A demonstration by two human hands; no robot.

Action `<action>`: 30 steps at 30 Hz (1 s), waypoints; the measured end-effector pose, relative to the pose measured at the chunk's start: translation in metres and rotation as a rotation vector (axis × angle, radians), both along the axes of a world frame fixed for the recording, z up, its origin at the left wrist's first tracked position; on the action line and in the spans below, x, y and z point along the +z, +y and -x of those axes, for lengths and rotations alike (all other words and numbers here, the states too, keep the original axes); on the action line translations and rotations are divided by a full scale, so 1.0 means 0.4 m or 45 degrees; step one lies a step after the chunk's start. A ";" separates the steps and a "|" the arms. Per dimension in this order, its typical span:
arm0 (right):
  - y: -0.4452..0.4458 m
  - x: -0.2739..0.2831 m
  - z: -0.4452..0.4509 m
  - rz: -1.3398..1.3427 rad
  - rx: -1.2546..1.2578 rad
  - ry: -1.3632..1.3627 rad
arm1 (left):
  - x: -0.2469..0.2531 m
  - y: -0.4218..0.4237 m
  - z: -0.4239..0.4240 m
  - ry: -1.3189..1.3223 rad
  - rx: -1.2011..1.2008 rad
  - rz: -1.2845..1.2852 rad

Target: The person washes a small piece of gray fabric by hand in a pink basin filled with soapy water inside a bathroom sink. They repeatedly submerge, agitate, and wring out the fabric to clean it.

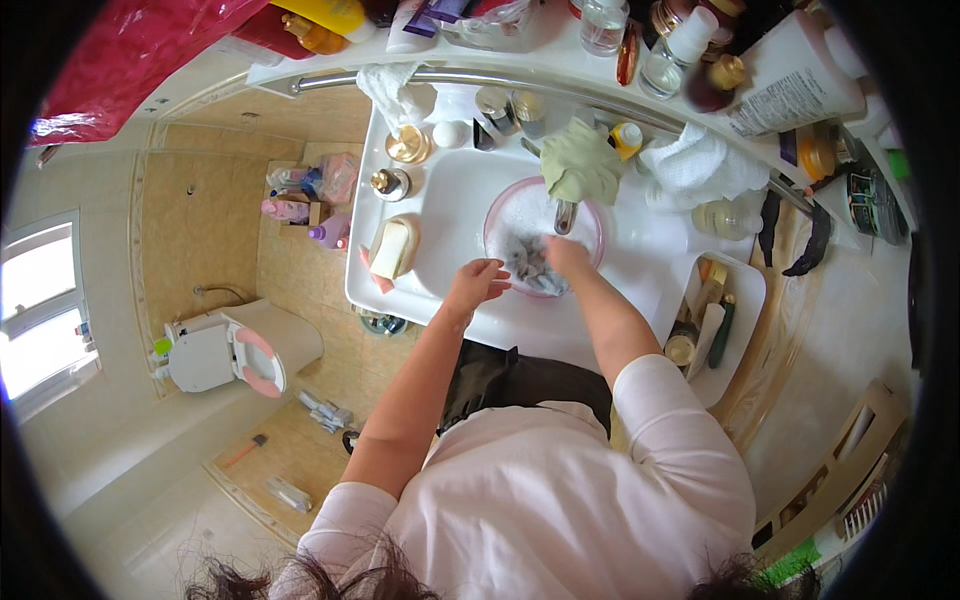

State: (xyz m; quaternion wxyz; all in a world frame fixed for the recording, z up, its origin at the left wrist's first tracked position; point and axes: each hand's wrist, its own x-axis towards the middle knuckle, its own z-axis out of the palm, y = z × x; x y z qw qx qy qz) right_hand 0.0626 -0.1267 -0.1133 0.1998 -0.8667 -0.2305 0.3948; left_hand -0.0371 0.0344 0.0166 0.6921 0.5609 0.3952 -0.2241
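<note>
A round basin with a pink rim (491, 204) sits in the white sink (452, 210), under a metal faucet spout (564, 217). White suds (521, 206) fill much of it, and a wet grey cloth (531, 264) lies among them. My right hand (568, 257) is down in the basin against the cloth's right side; its fingers are blurred and partly hidden, so their grip cannot be told. At the basin's left rim hovers my left hand (480, 283), fingers curved and apart, holding nothing. A pale green cloth (581, 161) drapes over the faucet.
A bar of soap (391, 249) rests in a dish on the sink's left edge. Jars and a bottle (390, 184) line the ledge. Overhead runs a metal rail (487, 76) below a crowded shelf. A white tray (754, 300) of tubes stands right; a toilet (281, 337) is left.
</note>
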 end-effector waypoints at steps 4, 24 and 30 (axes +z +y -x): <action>0.008 -0.122 0.085 -0.088 -0.353 -0.749 | -0.028 -0.004 -0.012 -0.017 -0.041 0.030; 0.124 0.409 0.144 -0.886 -0.391 -0.750 | -0.052 -0.038 -0.063 -0.396 0.303 0.717; 0.125 0.363 0.087 -0.594 -0.543 -0.538 | 0.042 -0.077 -0.078 -0.030 0.317 0.202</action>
